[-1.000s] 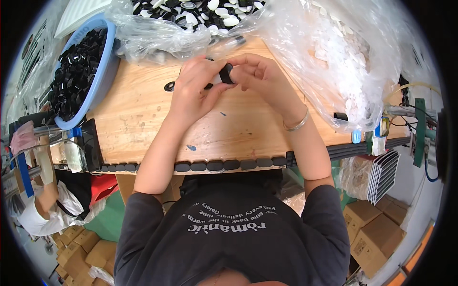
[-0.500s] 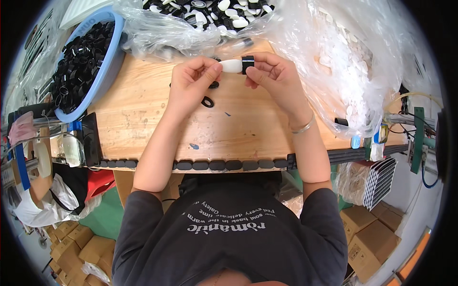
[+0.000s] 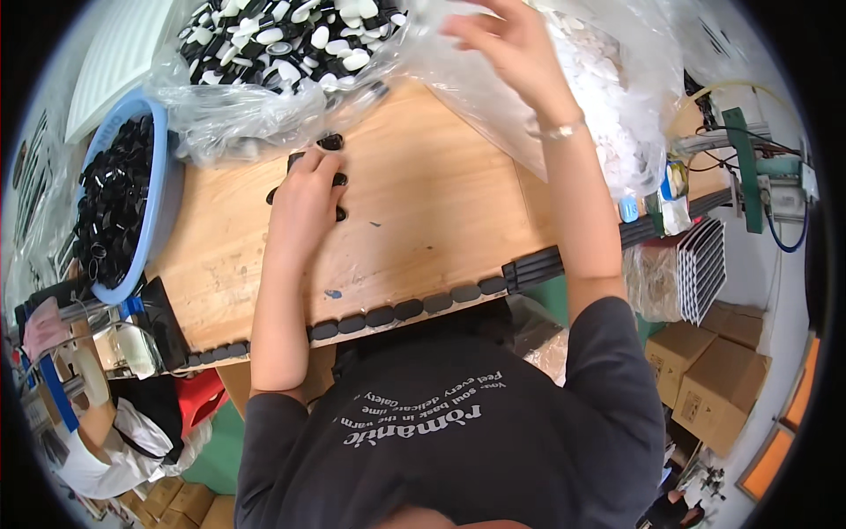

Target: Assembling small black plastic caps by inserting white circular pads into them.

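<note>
A: What room is there?

B: The wooden table (image 3: 423,212) lies bare to the right of the left fingers; its near edge is well back from them, toward the body.

A: Beyond that?

B: A clear plastic bag (image 3: 471,108) spreads below the right hand (image 3: 511,51), whose fingers stand apart, nothing visible between them. A black-and-white heap of pieces (image 3: 282,44) lies to their left.

A: Which hand is nearer the small black rings (image 3: 340,180)?

B: The left hand (image 3: 305,187), curled over them; whether it grips one, I can't tell. Several show just right of its fingers, lined away from the body; each one's own axis is unclear.
</note>
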### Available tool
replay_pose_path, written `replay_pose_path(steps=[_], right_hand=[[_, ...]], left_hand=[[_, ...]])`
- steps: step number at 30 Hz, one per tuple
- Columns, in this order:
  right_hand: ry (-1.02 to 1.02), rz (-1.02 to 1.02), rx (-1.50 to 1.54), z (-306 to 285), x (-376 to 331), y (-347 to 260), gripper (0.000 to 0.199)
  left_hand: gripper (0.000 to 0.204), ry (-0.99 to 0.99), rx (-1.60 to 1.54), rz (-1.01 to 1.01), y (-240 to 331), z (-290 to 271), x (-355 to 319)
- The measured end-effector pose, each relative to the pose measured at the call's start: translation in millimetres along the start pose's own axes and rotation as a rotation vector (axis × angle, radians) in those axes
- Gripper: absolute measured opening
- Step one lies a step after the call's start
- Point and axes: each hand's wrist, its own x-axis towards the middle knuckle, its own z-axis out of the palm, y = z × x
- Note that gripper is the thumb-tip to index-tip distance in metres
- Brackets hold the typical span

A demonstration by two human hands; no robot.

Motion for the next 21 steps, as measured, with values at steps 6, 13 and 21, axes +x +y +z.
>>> replay_pose_path(steps=[6, 13, 21], right_hand=[[0.344, 0.249, -0.478, -152.3, -30.7, 79.4, 0.018], [0.174, 0.197, -0.937, -213.4, -31.4, 101.8, 0.023], [-0.162, 0.283, -1.117, -220.5, -38.3, 107.9, 0.027]], left_hand=[[0.024, -0.067, -0.027, -0.009, 11.6, 1.5, 1.7], [0.026, -0.059, -0.053, 0.001, 4.2, 0.9, 1.1], [0.024, 0.105, -0.317, 0.023, 6.3, -9.6, 4.6]])
